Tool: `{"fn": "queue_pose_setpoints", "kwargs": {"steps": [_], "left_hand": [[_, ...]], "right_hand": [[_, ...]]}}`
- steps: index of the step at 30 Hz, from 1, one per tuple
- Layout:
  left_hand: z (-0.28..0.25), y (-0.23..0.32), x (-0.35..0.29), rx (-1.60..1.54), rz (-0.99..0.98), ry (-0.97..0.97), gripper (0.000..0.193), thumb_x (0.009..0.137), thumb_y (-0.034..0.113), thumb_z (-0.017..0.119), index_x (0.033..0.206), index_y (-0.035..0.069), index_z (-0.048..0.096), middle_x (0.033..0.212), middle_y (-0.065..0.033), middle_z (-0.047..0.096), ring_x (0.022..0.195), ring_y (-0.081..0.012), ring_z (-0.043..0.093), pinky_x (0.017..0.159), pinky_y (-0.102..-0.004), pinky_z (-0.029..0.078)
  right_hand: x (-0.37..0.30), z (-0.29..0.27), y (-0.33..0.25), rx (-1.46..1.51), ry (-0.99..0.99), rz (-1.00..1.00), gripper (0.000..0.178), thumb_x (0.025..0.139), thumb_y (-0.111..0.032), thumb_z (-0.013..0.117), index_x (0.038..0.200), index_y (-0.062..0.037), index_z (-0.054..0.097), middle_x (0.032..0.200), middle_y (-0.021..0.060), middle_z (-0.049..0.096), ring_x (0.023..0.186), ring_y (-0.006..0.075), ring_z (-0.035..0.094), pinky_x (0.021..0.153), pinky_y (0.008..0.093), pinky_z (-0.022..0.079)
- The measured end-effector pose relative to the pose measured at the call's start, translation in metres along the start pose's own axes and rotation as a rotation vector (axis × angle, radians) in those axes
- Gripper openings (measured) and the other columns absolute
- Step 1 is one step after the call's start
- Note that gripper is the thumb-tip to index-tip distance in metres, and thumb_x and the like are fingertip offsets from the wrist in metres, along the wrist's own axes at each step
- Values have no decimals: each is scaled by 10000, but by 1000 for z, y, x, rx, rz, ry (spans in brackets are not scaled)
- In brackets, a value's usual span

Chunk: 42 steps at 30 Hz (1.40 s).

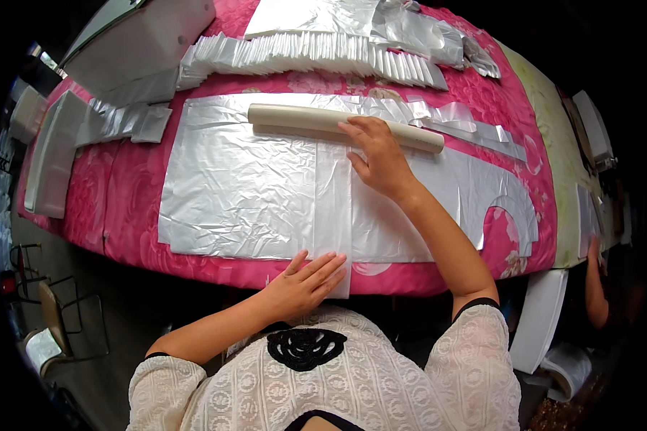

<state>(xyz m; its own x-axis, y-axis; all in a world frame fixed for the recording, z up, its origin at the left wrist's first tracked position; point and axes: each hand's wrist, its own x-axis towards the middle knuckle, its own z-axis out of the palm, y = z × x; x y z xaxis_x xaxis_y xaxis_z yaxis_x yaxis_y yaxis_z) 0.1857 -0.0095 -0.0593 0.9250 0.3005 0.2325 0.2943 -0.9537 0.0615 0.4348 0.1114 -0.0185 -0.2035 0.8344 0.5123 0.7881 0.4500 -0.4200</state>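
Observation:
A flat stack of silvery-white plastic bags point(237, 194) lies before me, with a curved handle cut-out at its right end. Across its far part rests a long cream tube point(295, 117). My right hand point(379, 154) lies over the tube, fingers apart on its top and thumb lower, over the plastic. A narrow folded plastic strip point(332, 194) runs toward me across the stack and hangs past its near edge. My left hand point(308, 284) lies flat on that strip's near end, fingers stretched out. Neither hand is closed round anything.
A long fanned row of folded plastic bags point(302, 54) lies beyond, with more plastic bags point(316, 16) behind. White boxes point(144, 43) stand at the left on the pink floral cloth point(133, 194). Another person's hand point(594, 248) shows at far right, a chair point(54, 316) at lower left.

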Motion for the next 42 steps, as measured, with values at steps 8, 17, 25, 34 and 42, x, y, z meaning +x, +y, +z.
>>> {"fn": "queue_pose_setpoints", "kwargs": {"steps": [8, 17, 25, 34, 42], "left_hand": [[-9, -21, -10, -156, 122, 117, 244, 798, 164, 580, 1028, 95, 627, 1205, -53, 566, 1102, -153, 550, 1085, -475, 228], [-23, -46, 14, -541, -51, 250, 520, 653, 100, 680, 1151, 44, 542, 1213, -117, 556, 1100, -278, 551, 945, -409, 438], [-24, -57, 34, -322, -142, 98, 665, 616, 221, 682, 1209, -17, 497, 1147, -152, 586, 1051, -269, 570, 919, -397, 425], [-24, -71, 54, -1157, -860, 210, 489, 864, 122, 518, 1305, -47, 393, 1157, -213, 582, 977, -234, 624, 823, -295, 478], [-5, -42, 66, -336, -400, 124, 627, 868, 259, 534, 1351, -65, 299, 1413, -256, 285, 1331, -362, 269, 1084, -446, 224]], "right_hand": [[-86, -15, -56, 223, -421, -197, 445, 637, 28, 570, 1078, -28, 595, 1173, 131, 554, 1119, 310, 500, 949, 377, 423], [-96, -2, -59, 133, -246, -94, 368, 667, 2, 607, 1032, -40, 626, 1089, 108, 603, 992, 296, 567, 849, 367, 478], [-100, -2, -56, 80, -126, -82, 347, 662, 32, 629, 990, -77, 663, 1016, 78, 629, 923, 265, 588, 768, 349, 503], [-56, -12, -43, 578, -369, 785, 148, 820, -137, 608, 822, 2, 658, 658, 61, 641, 597, 163, 636, 569, 278, 482], [-36, -10, -24, 687, -561, 1040, 231, 833, -219, 640, 739, -9, 625, 617, 43, 606, 509, 84, 586, 454, 217, 406]]}}
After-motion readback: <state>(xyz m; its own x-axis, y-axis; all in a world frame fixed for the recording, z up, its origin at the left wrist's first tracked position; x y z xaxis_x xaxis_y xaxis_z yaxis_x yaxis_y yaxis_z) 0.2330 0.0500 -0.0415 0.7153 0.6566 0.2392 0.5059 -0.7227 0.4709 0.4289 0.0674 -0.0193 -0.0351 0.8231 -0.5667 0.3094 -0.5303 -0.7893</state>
